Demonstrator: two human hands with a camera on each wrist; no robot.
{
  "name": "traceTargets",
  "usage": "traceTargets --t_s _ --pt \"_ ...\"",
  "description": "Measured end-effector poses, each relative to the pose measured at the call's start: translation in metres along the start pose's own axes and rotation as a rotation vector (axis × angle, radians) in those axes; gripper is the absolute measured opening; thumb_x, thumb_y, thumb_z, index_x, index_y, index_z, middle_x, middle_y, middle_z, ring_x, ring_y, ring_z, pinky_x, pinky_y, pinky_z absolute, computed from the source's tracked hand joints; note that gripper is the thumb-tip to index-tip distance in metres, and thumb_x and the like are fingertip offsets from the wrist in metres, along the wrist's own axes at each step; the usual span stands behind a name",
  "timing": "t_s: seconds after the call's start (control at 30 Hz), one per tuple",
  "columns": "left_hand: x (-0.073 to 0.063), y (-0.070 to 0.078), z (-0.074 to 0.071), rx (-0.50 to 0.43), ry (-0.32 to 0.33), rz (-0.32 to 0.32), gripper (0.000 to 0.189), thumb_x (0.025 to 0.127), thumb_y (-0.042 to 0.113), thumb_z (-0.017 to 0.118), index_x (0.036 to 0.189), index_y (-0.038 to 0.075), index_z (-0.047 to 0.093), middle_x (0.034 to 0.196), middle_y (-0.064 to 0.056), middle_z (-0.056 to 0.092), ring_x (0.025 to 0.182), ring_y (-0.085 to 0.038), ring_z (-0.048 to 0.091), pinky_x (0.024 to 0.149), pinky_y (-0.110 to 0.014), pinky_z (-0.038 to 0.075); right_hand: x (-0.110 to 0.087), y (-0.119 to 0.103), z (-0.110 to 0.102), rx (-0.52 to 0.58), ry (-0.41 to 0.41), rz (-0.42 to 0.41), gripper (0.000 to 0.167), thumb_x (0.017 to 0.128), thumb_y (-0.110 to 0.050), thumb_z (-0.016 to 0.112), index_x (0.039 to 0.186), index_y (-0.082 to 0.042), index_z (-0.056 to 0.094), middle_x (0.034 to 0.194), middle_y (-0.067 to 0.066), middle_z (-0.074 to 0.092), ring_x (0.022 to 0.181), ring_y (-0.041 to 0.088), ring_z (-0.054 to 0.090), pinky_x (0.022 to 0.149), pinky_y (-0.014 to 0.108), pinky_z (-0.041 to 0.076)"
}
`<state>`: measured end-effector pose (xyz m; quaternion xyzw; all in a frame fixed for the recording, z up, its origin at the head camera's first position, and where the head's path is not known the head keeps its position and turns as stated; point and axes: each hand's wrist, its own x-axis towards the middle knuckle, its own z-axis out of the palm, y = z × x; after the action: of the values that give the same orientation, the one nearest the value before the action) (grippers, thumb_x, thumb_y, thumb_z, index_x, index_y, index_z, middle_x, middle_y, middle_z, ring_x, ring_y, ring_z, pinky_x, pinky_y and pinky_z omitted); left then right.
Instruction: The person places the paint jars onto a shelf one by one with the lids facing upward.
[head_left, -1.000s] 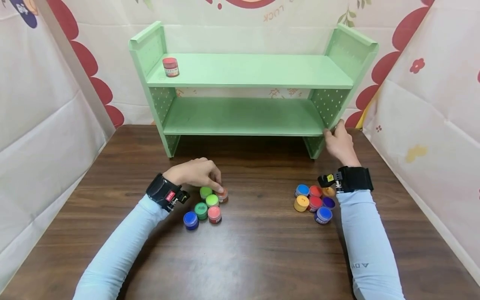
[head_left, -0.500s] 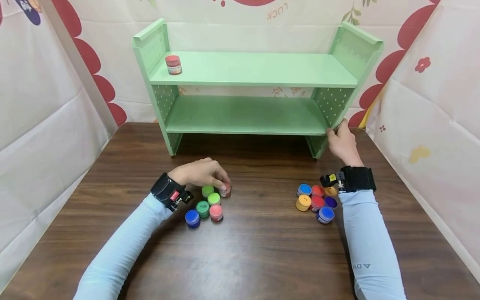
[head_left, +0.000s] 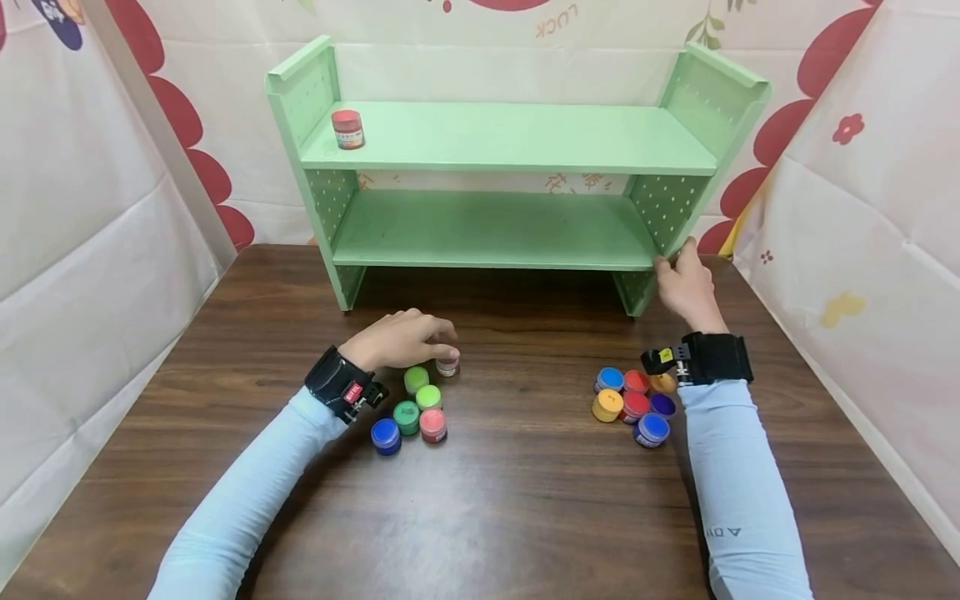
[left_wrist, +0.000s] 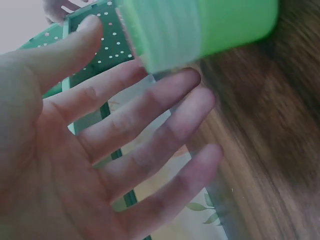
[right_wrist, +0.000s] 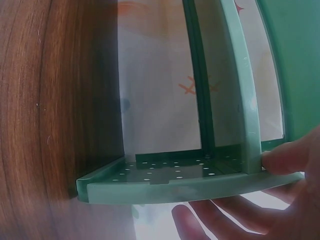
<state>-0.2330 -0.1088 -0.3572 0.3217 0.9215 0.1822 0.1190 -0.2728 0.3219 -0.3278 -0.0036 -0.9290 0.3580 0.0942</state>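
Note:
My left hand [head_left: 405, 337] pinches a small reddish paint jar [head_left: 448, 367] between thumb and fingers, just beyond the left group of jars; its lid is mostly hidden. In the left wrist view a light green jar [left_wrist: 215, 25] fills the top and covers most of the held one. My right hand [head_left: 688, 293] grips the right side panel of a light green two-tier shelf [head_left: 495, 137]. In the right wrist view the thumb [right_wrist: 287, 159] lies on the shelf's front edge, with the fingers behind the panel. One red-lidded jar [head_left: 348, 130] stands on the upper shelf at the left.
Close to my left hand stand two light green jars, a dark green jar [head_left: 407, 417], a blue jar [head_left: 386, 436] and a pink jar [head_left: 433, 424]. Several more jars, among them a yellow one [head_left: 607, 406], cluster by my right forearm on the wooden table [head_left: 517, 500].
My left hand has drawn the reddish jar away from the left group, slightly toward the shelf. The right hand keeps its grip on the panel. The view has shifted a little.

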Motion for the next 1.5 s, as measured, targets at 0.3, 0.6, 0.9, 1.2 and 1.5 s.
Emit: traceTargets --t_s 0.3,0.6,0.9,1.2,1.5 --pt "-0.0027 -0.0019 0.0007 -0.017 -0.013 -0.021 0.035 0.091 0.036 0.080 0.123 0.025 0.073 0.105 0.001 0.073 0.095 -0.016 0.064 0.080 -0.035 0.051 -0.0020 0.0002 0.0031 -0.002 -0.007 0.016 0.062 0.110 -0.037 0.027 0.154 0.005 0.019 0.149 0.038 0.039 0.133 0.054 0.042 0.100 0.067 0.034" --pt "0.0030 -0.0024 0.0026 -0.004 -0.005 0.002 0.035 0.086 0.032 0.085 0.120 0.026 0.075 0.102 0.004 0.075 0.095 -0.013 0.066 0.080 -0.034 0.051 -0.0025 -0.0010 -0.0017 -0.004 -0.014 0.022 0.064 0.109 -0.039 0.025 0.156 0.004 0.016 0.145 0.039 0.040 0.126 0.053 0.043 0.095 0.065 0.032" --pt "0.0031 -0.0023 0.0041 0.001 0.009 0.006 0.037 0.088 0.030 0.084 0.123 0.023 0.075 0.101 0.005 0.076 0.095 -0.012 0.067 0.081 -0.034 0.052 0.0014 -0.0022 0.0000 0.005 -0.019 0.007 0.067 0.110 -0.039 0.024 0.159 0.003 0.011 0.149 0.040 0.037 0.130 0.055 0.041 0.100 0.067 0.028" --pt "0.0024 -0.0022 0.0037 0.012 0.002 0.017 0.031 0.093 0.029 0.078 0.123 0.021 0.074 0.104 0.005 0.073 0.093 -0.013 0.063 0.082 -0.033 0.052 0.0030 0.0021 0.0013 0.008 -0.003 0.009 0.064 0.109 -0.040 0.025 0.156 0.004 0.016 0.149 0.040 0.038 0.139 0.060 0.035 0.107 0.073 0.025" --pt "0.0021 -0.0014 0.0072 0.045 0.015 0.058 0.027 0.095 0.023 0.075 0.121 0.016 0.073 0.105 0.004 0.073 0.092 -0.012 0.063 0.083 -0.032 0.053 0.0028 0.0004 0.0036 0.016 -0.007 0.020 0.065 0.109 -0.039 0.026 0.158 0.003 0.013 0.152 0.039 0.036 0.142 0.059 0.034 0.109 0.075 0.024"
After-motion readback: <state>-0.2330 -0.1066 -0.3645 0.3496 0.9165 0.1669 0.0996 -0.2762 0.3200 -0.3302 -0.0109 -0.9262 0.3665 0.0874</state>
